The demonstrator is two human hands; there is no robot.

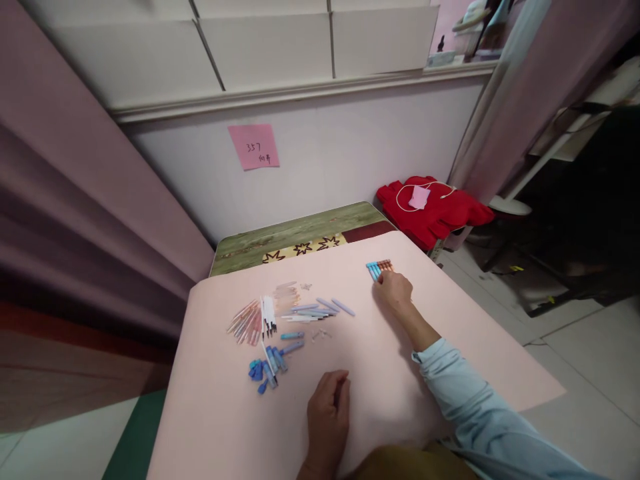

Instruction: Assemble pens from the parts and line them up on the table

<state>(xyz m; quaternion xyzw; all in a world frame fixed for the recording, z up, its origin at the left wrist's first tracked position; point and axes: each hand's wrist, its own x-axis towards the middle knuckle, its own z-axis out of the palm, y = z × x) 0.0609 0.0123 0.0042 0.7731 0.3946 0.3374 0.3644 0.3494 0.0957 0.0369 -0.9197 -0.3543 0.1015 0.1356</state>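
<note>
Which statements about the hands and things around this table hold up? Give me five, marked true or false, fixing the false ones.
1. The right hand is at the row of blue and brown sticks. True.
2. The left hand is on that same row. False: it is well apart, nearer the person's body.
3. The pink note on the wall reads 357. True.
4. The red cloth lies on the table. False: it lies off it, beyond its far right side.
5. The fanned-out pink sticks lie left of the row. True.

Mauve curtains (100,153) flank a white wall (340,147) beyond pale floor tiles (595,320).
</note>
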